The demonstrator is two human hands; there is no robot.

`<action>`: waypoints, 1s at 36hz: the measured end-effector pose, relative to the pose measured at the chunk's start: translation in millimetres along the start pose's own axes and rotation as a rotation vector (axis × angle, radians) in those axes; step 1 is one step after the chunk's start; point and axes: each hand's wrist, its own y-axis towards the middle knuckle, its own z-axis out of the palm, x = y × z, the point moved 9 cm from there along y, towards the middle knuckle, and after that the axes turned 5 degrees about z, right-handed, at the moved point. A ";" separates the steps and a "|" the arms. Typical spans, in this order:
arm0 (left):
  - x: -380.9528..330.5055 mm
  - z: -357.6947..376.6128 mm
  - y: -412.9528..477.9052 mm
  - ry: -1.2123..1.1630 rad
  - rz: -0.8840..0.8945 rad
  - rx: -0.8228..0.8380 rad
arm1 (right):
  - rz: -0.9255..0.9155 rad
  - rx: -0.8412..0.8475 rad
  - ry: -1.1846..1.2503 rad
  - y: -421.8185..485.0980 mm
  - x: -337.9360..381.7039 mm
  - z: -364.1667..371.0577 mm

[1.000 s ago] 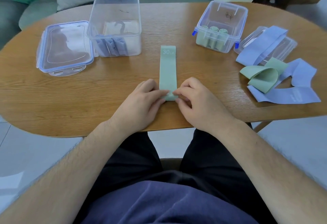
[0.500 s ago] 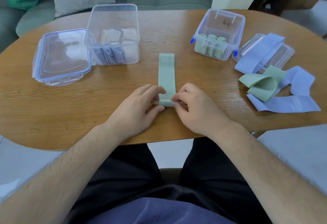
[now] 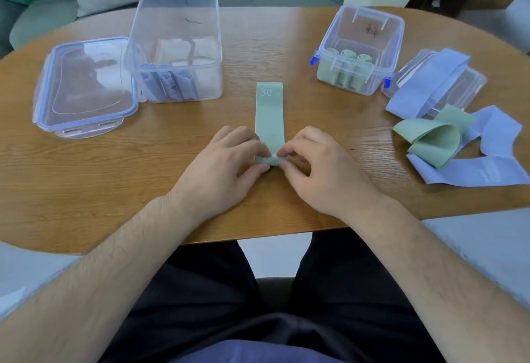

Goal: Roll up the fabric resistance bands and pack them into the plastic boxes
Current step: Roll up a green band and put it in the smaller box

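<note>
Fingertips of left hand and right hand pinch the green band's near end (a small started roll), flat on the desk so it winds tight.

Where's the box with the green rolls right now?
Head view: the box with green rolls stands far right on the table, beyond the right hand, beside a lid draped with a lavender band.

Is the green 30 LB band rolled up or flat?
Mostly flat: the band is curled only at its near end, pinched by left hand and right hand.
</note>
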 end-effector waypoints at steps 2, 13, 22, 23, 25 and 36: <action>2.5 1.6 2.7 -0.006 0.003 -0.006 | -0.009 -0.023 0.008 2.5 -0.1 -1.8; 7.9 1.0 14.1 0.026 0.015 -0.035 | -0.070 -0.018 0.005 14.1 -1.3 -1.7; 15.9 6.4 19.8 0.051 0.011 -0.012 | -0.091 0.000 0.050 26.7 -8.2 -3.5; 17.0 6.6 21.0 0.050 0.010 -0.013 | -0.096 0.004 0.044 27.5 -8.2 -2.9; 18.2 7.3 23.2 0.059 0.014 -0.011 | -0.094 0.000 0.026 30.5 -9.8 -2.1; 30.0 5.4 38.9 0.063 0.049 0.030 | -0.029 -0.013 0.007 52.4 -21.6 0.3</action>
